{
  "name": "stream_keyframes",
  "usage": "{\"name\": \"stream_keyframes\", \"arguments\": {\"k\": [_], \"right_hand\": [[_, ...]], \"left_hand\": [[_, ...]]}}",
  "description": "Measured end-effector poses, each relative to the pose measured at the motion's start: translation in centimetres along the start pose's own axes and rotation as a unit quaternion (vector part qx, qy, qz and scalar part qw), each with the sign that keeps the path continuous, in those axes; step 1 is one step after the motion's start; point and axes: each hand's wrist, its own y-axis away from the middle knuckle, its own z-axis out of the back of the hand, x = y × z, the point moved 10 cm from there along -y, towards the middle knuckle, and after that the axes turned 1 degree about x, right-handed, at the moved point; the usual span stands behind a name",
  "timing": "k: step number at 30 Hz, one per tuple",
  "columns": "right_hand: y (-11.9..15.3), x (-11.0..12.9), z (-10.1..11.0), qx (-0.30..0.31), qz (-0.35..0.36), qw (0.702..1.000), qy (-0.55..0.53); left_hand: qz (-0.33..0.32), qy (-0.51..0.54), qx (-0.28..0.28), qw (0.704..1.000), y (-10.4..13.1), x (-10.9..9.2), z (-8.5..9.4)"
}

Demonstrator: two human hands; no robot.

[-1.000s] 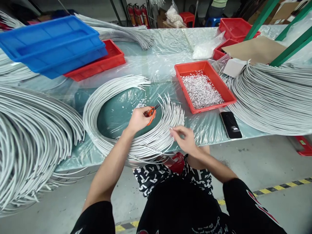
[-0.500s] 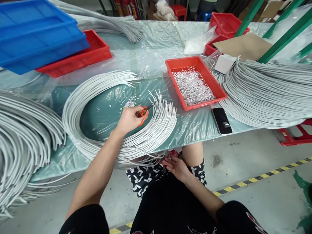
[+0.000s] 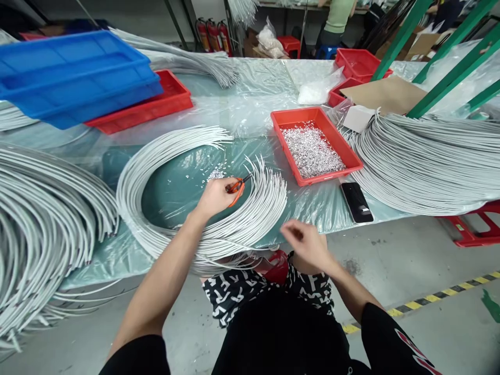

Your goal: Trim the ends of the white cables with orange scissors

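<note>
My left hand (image 3: 214, 198) is closed around orange-handled wire cutters (image 3: 236, 186). Their dark tips point right, at the cut ends of a looped bundle of pale grey cables (image 3: 130, 177) on the table. Small silvery bits (image 3: 216, 173) lie inside the loop, just beyond that hand. My right hand (image 3: 307, 242) hovers by the table's front edge, right of the bundle, its fingers curled in and a little blurred. Whether anything is between those fingers is hidden. Below it, a red object (image 3: 277, 265) shows between my knees, partly covered.
A red tray (image 3: 279, 135) of small shiny pieces stands beyond the bundle, with a phone (image 3: 356, 202) in front. More cables (image 3: 425, 161) spread right, others (image 3: 47, 208) left. Blue crates (image 3: 78, 78) sit back left. Green posts (image 3: 433, 88) rise at right. A person (image 3: 336, 21) is beyond the table.
My right hand has risen from my lap to the table edge, its fingers curling in. The left hand keeps the wire cutters by the cable ends. The view has tilted up slightly.
</note>
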Motion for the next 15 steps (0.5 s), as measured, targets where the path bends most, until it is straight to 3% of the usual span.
{"name": "stream_keyframes", "arguments": {"k": [2,4,6,10,15], "right_hand": [[-2.1,-0.3,3.5,-0.096,-0.014,0.985,0.139],[-4.1,-1.2,4.5,-0.105,-0.033,0.964,0.243],[-5.6,-2.2,4.2,-0.081,-0.041,0.953,0.289],[-6.5,-3.4,3.6,-0.077,-0.033,0.961,0.265],[-6.0,-3.5,4.0,-0.116,0.013,0.989,0.095]], "left_hand": [[-0.003,-0.004,0.002,1.000,0.0,0.0,0.0],[-0.007,-0.003,0.007,1.000,-0.1,0.0,-0.1],[-0.009,-0.002,0.011,1.000,-0.1,0.0,-0.2],[-0.008,-0.011,0.012,1.000,0.0,0.1,-0.2],[-0.007,-0.015,0.019,1.000,0.1,0.2,-0.4]]}}
